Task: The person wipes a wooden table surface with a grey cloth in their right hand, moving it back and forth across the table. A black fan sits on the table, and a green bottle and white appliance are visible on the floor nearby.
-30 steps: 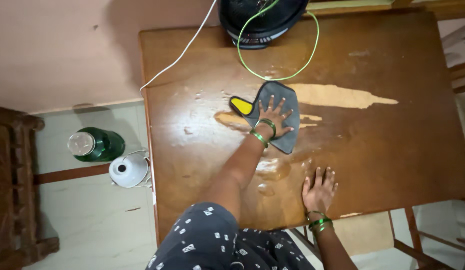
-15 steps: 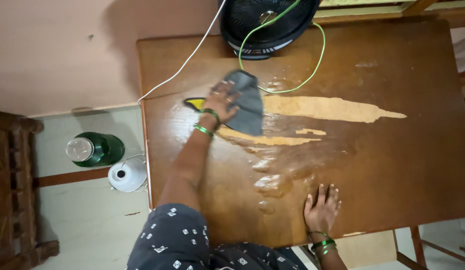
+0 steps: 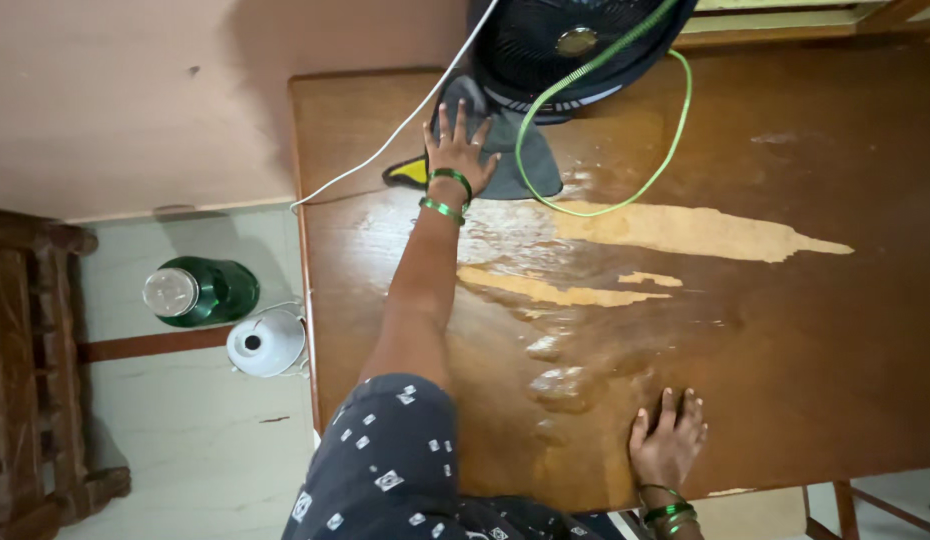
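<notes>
The grey cloth (image 3: 505, 150) is pressed flat against the far edge of the wet wooden surface (image 3: 785, 330), just before the fan (image 3: 575, 40), by the open left hand (image 3: 455, 145). The right hand (image 3: 668, 440) is laid flat, fingers spread, at the near edge, holding nothing.
</notes>
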